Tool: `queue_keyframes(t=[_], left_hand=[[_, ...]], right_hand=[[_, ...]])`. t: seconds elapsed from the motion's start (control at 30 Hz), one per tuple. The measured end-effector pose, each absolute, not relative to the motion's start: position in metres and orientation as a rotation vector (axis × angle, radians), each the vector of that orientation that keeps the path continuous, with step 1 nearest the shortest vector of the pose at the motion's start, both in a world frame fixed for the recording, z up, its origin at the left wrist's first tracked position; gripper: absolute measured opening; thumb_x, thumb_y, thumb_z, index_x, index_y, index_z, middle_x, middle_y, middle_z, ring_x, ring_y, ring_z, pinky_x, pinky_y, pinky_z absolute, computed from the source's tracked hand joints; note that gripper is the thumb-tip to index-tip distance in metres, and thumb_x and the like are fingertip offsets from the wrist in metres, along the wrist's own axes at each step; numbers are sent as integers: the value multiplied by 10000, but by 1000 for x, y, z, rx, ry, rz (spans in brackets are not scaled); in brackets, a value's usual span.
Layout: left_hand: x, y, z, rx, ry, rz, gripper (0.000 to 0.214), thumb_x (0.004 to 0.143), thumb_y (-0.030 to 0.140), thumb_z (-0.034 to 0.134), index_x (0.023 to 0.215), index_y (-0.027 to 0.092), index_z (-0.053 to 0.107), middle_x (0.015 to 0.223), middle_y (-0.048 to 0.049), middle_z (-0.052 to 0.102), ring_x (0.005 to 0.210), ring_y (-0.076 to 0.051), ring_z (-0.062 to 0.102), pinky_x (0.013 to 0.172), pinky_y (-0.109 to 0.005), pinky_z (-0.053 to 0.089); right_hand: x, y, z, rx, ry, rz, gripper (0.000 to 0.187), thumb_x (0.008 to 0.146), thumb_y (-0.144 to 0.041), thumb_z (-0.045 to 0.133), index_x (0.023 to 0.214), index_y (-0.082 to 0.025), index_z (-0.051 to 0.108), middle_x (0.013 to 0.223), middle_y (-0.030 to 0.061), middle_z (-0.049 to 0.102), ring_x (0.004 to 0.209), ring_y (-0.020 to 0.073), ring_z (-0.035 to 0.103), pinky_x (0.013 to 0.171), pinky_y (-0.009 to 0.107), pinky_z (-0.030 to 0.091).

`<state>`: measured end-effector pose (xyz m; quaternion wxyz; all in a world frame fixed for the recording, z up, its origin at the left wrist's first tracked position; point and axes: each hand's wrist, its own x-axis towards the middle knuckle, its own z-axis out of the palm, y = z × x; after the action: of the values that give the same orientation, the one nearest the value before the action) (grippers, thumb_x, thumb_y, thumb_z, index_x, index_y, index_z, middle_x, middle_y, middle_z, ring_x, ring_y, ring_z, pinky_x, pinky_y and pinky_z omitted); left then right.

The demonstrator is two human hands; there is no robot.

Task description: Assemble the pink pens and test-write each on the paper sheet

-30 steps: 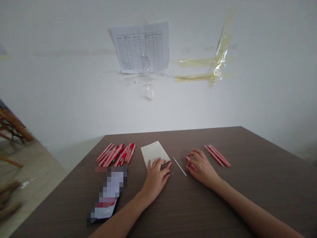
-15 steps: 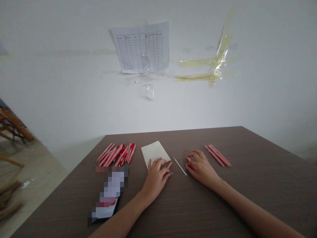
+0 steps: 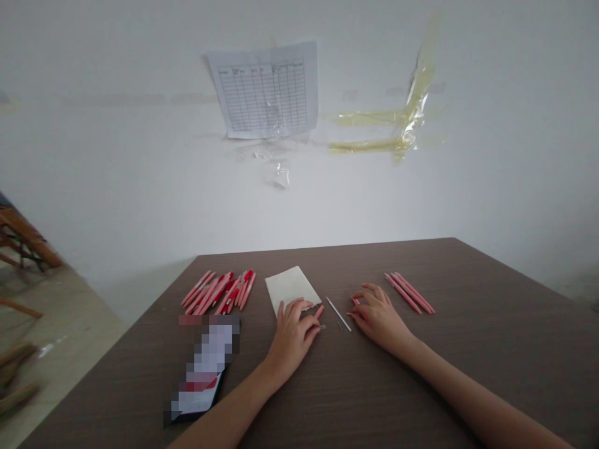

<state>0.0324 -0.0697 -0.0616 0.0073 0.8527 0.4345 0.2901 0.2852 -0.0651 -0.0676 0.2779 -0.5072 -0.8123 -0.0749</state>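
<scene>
My left hand [image 3: 296, 332] rests over the near corner of a pale sheet of paper [image 3: 292, 285]. Its thumb and index finger close around a small clear piece [image 3: 322, 327]; beside them, a pink pen barrel [image 3: 319, 311] pokes out past the fingers. With curled fingers, my right hand [image 3: 380, 316] pinches a small pink pen part [image 3: 350, 314], mostly hidden by the fingertips. Another pink bit [image 3: 355, 302] shows under its index finger. Between the hands lie a thin white ink refill [image 3: 338, 313] and a tiny spring-like piece [image 3: 340, 325].
A heap of pink and red pens [image 3: 219, 292] lies at the left on the brown table [image 3: 491, 337]. Several pink pens [image 3: 409, 292] lie together at right. A phone-like device [image 3: 203, 374], partly pixelated, sits near my left forearm. Behind stands a wall with a taped form [image 3: 264, 93].
The pink part at my right hand has shifted and now points left from the fingertips. Both hands stay nearly in place; the whole view has moved very slightly.
</scene>
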Motion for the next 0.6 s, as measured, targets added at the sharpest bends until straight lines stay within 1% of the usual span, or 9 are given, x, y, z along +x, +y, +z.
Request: queue_keyframes(t=[0.1, 0.17, 0.23, 0.3, 0.37, 0.6], left_hand=[[32, -69, -62, 2663, 1349, 912, 113, 827, 154, 682, 886, 246, 711, 1226, -63, 604, 1250, -292, 496, 1098, -694, 261], [32, -69, -64, 2663, 1354, 925, 112, 827, 153, 681, 887, 243, 710, 1218, -65, 605, 1246, -293, 496, 1097, -693, 261], [32, -68, -66, 2666, 1358, 942, 105, 828, 153, 681, 883, 237, 711, 1212, -70, 604, 1240, -294, 499, 1095, -686, 270], [31, -67, -68, 2669, 1362, 946, 98, 832, 159, 678, 880, 237, 714, 1211, -71, 603, 1236, -294, 499, 1094, -680, 275], [31, -67, -69, 2669, 1375, 939, 99, 841, 169, 671, 883, 245, 718, 1211, -68, 603, 1235, -294, 498, 1093, -682, 268], [31, -67, -69, 2653, 1383, 920, 116, 838, 150, 667, 879, 246, 717, 1213, -64, 608, 1245, -296, 491, 1094, -689, 256]], right_hand=[[288, -66, -67, -1364, -2166, -168, 120, 845, -224, 630, 884, -246, 742, 1068, 79, 661, 1235, 335, 423, 1026, 551, 400], [290, -67, -66, -1371, -2147, -162, 124, 830, -245, 647, 926, -227, 723, 1083, 85, 658, 1232, 332, 423, 1037, 544, 394], [291, -67, -67, -1381, -2136, -167, 105, 821, -244, 651, 905, -215, 708, 1093, 90, 655, 1233, 333, 421, 1042, 545, 387], [292, -67, -69, -1384, -2138, -165, 56, 823, -223, 641, 833, -220, 696, 1095, 88, 655, 1235, 331, 421, 1041, 552, 382], [293, -65, -72, -1376, -2147, -149, 70, 825, -197, 632, 786, -224, 683, 1093, 83, 655, 1237, 327, 423, 1037, 554, 385], [297, -57, -78, -1287, -2148, -95, 110, 871, -182, 594, 817, -229, 678, 1083, 79, 657, 1238, 317, 431, 1032, 551, 402]])
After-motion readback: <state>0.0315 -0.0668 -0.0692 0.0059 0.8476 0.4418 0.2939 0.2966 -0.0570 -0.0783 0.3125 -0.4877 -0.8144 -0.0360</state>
